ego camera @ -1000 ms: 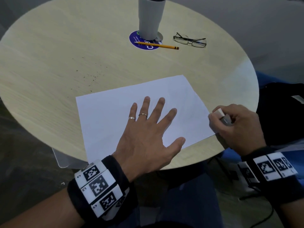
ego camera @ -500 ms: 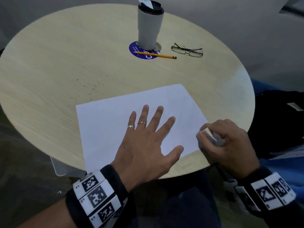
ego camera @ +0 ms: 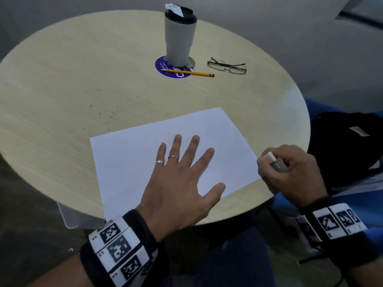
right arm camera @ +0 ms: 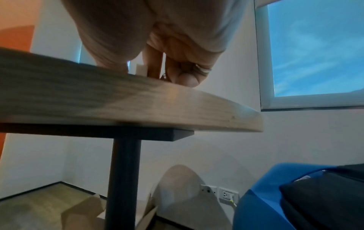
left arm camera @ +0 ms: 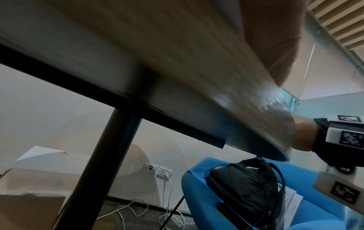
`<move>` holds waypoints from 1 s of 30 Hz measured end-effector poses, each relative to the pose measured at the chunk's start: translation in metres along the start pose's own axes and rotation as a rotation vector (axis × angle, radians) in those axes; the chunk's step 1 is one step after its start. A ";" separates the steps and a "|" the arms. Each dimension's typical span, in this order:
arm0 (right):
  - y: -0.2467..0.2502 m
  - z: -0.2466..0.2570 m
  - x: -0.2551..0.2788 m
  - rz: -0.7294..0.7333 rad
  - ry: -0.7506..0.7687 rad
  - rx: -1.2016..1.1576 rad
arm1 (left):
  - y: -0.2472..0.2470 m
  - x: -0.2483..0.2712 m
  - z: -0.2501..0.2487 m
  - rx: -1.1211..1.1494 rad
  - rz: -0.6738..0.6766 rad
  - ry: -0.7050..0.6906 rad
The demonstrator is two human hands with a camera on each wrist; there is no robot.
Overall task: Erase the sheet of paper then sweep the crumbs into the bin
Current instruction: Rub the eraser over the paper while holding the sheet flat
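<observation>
Pinched in the grip of the right hand (ego camera: pixel 294 172) is a white eraser (ego camera: pixel 269 157) with a grey sleeve, thumb and curled fingers closed round it, its white end pointing at the right edge of the sheet of paper (ego camera: pixel 128 162) and just beside it; whether it touches the paper cannot be told. From the right wrist view the eraser (right arm camera: pixel 141 70) shows as a small pale block between thumb and fingers (right arm camera: pixel 154 65) just above the counter's rim (right arm camera: pixel 177 109), and a ring sits on a curled finger. Left of that grip, the left hand (ego camera: pixel 178 183) lies flat on the sheet with straight, spread fingers, palm down, two rings on it, holding nothing. The sheet lies skewed on the near part of the round wooden counter (ego camera: pixel 62 79), its near left corner reaching the counter's edge by the left wrist. Beyond the left hand and off to its left, dark eraser crumbs (ego camera: pixel 109 112) are scattered on the bare wood, apart from the paper. Farther out, at the far side, a grey tumbler (ego camera: pixel 180 38) with a black lid stands upright on a blue round coaster (ego camera: pixel 163 68); a yellow pencil (ego camera: pixel 188 72) lies across that coaster, and folded glasses (ego camera: pixel 227 66) rest just right of it. To the right of the eraser grip, off the counter, a black backpack (ego camera: pixel 342 146) sits on a blue seat (left arm camera: pixel 199 186).
</observation>
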State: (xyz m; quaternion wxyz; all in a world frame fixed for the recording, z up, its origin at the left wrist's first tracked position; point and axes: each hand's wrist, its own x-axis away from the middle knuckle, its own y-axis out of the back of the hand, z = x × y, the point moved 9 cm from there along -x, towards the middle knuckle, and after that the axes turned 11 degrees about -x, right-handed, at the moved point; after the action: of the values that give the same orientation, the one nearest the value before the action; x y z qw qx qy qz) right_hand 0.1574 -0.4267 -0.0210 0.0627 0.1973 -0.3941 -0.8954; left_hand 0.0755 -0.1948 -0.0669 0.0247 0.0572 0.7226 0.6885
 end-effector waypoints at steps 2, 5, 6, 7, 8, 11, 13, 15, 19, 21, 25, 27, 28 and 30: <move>0.003 0.008 0.004 -0.011 0.033 -0.034 | 0.001 0.000 -0.001 0.007 -0.004 -0.001; -0.008 0.026 0.020 0.048 0.087 -0.051 | 0.002 -0.001 0.000 0.004 -0.008 0.000; -0.008 0.020 0.019 0.050 0.060 -0.030 | 0.001 -0.001 0.000 -0.005 -0.002 -0.001; -0.004 0.010 0.016 0.034 0.030 -0.004 | 0.001 -0.001 0.000 -0.011 0.004 -0.003; 0.001 0.005 0.013 0.010 0.017 0.025 | 0.000 0.000 0.000 -0.010 0.004 -0.002; 0.009 0.009 0.010 -0.010 0.066 -0.005 | 0.002 0.001 -0.001 -0.004 -0.003 -0.001; 0.000 0.018 0.015 0.029 0.087 -0.021 | 0.002 0.000 -0.001 -0.013 -0.005 0.002; -0.007 0.008 0.015 0.043 0.009 -0.029 | 0.002 0.000 0.000 -0.017 0.001 -0.001; 0.002 -0.005 0.003 -0.035 -0.032 -0.211 | 0.001 0.000 -0.001 -0.024 0.015 -0.007; -0.003 -0.001 -0.005 -0.007 -0.010 -0.303 | 0.000 -0.001 -0.002 -0.025 0.019 -0.011; -0.028 -0.005 -0.017 0.182 -0.021 -0.347 | 0.004 -0.004 -0.003 -0.003 0.036 -0.026; -0.030 -0.007 -0.020 0.232 -0.023 -0.362 | 0.007 -0.005 -0.004 0.003 0.062 -0.035; -0.028 -0.007 -0.020 0.243 -0.015 -0.385 | 0.009 -0.005 -0.005 0.004 0.069 -0.038; -0.022 -0.008 -0.020 0.238 -0.014 -0.422 | 0.015 -0.005 -0.006 -0.011 0.074 -0.027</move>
State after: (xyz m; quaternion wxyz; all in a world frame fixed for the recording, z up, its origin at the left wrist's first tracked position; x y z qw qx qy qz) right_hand 0.1796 -0.4117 -0.0357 0.2048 0.1257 -0.2190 -0.9457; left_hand 0.0809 -0.2009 -0.0517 0.0093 0.0934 0.7159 0.6919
